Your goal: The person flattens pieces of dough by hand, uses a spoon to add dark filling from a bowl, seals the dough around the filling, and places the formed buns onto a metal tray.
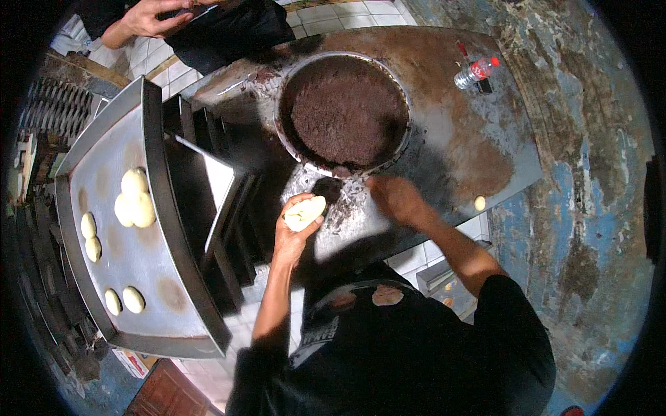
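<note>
My left hand (pixel 291 236) is wrapped round a pale piece of dough (pixel 305 213), whose upper face looks folded and uneven. It is held just in front of a large round metal pan (pixel 279 128), which is filled with a dark brown crumbly mass (pixel 350 111). My right hand (pixel 397 200) is low over the table by the pan's near right rim. Shade and blur hide its fingers, so I cannot make out whether anything is in them. A small lump of dough (pixel 479 203) lies near the table's right front edge.
At left, a metal tray (pixel 158 208) carries several pale dough balls (pixel 135 201) above dark rack slats (pixel 208 132). A plastic bottle with a red cap (pixel 476 73) lies on the metal table (pixel 444 132). Across from me, another person's hands (pixel 154 17) hold a small dark object.
</note>
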`<state>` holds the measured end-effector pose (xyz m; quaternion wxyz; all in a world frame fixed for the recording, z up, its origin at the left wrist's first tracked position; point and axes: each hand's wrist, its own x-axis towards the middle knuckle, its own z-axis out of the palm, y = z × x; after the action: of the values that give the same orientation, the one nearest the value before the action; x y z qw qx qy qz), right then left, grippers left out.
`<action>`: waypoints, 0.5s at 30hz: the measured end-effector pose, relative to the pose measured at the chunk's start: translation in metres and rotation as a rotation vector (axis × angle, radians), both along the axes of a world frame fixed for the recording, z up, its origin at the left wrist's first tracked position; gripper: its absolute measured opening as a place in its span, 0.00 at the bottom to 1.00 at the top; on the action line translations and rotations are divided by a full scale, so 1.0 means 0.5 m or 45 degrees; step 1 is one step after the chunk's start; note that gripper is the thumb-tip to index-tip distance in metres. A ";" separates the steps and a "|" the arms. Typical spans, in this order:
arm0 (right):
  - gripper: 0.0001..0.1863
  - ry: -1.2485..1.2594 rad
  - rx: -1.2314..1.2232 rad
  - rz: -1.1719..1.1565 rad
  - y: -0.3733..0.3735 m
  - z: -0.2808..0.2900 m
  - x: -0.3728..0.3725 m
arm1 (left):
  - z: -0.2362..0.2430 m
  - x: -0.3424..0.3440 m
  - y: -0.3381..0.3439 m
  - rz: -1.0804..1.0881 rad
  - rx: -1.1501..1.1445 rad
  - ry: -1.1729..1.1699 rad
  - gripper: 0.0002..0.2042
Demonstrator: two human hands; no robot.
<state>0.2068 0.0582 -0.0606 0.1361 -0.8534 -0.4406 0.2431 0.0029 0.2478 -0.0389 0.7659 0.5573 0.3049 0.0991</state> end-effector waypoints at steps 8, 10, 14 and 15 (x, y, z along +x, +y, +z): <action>0.10 0.407 0.248 0.306 0.113 -0.118 0.202 | -0.034 0.063 0.053 0.077 0.205 0.084 0.29; 0.10 0.185 -0.207 0.445 0.139 -0.047 0.216 | -0.043 0.054 0.065 0.021 0.285 0.163 0.26; 0.11 0.754 -0.188 0.135 0.133 0.039 0.240 | -0.031 0.063 0.047 0.138 0.328 0.112 0.20; 0.11 0.847 -0.143 0.015 0.125 0.065 0.221 | -0.060 0.066 0.042 0.130 0.402 0.081 0.21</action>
<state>0.3176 0.1210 -0.0283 0.2236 -0.7310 -0.3628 0.5329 0.0360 0.2689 -0.0690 0.6526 0.6575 0.3376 0.1667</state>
